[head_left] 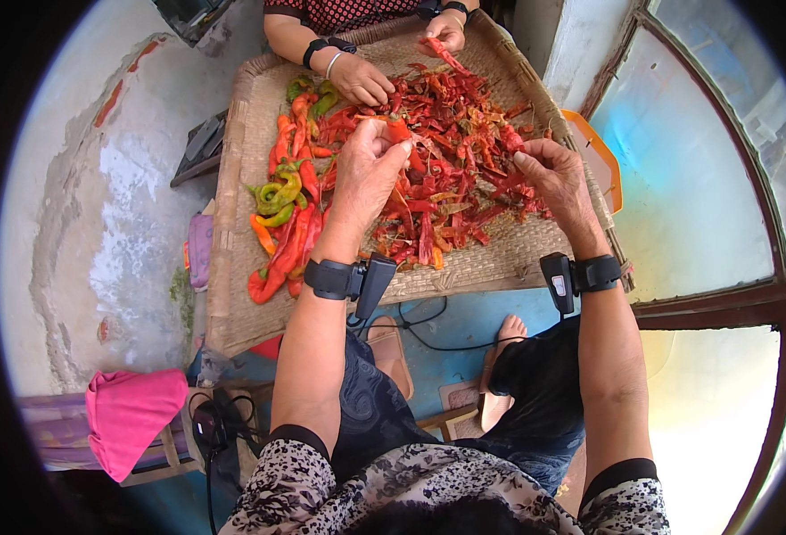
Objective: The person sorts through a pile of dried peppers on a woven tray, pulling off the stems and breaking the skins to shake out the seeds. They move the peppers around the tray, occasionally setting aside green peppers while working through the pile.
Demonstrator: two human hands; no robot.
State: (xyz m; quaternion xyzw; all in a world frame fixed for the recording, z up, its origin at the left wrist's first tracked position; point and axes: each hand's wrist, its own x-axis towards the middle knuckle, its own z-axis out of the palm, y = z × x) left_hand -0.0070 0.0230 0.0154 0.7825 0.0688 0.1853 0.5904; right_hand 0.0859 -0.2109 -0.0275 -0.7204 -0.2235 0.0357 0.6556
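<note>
My left hand [366, 169] is closed in a pinch on a red chili pepper [398, 131] with its stem end up, held over the pile. To the right, my right hand [553, 174] pinches a wrinkled red chili piece [510, 139] between thumb and fingers. Below both hands spreads a heap of split, torn red chili pieces [451, 192] on a woven tray [232, 259]. Along the tray's left side lie whole fresh chilies [277, 267], mostly red, with curled green ones [279, 196] and an orange one among them.
Opposite me, a person's hand [360, 80] rests at the heap and the other hand [446, 31] holds a red chili. An orange-rimmed container [600, 160] stands beside the tray. Nearby are a framed window [687, 160], pink cloth [134, 415] and black cable [446, 348].
</note>
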